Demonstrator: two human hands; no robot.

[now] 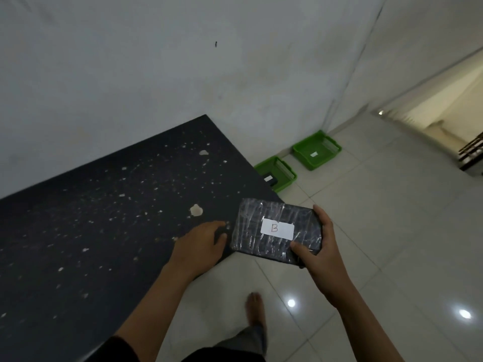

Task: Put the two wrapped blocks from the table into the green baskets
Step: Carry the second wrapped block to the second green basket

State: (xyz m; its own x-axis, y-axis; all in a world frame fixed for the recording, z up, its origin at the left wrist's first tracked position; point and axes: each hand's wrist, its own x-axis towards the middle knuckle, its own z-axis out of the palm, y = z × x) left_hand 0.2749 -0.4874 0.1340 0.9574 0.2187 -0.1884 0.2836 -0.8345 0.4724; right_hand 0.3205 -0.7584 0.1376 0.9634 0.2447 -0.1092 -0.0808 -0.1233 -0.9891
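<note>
Both hands are low by the dark table's (91, 218) right corner: the right hand (317, 253) clamps the wrapped block (261, 220), labelled B, held over that corner's edge; the left hand (197, 245) rests loose and spread on the tabletop beside it. On the floor by the wall sit two green baskets, the nearer basket (286, 178) holding a dark block (269, 179), the farther basket (303, 155) a white label (313, 154).

One view only, from the head, looking steeply down and forward with a wide, bending lens. It sits close above the dark table (91, 231) filling the left, tilted so the wall (183, 61) leans across the top, while the tiled floor (392, 231) runs off right toward a doorway (449, 121).
</note>
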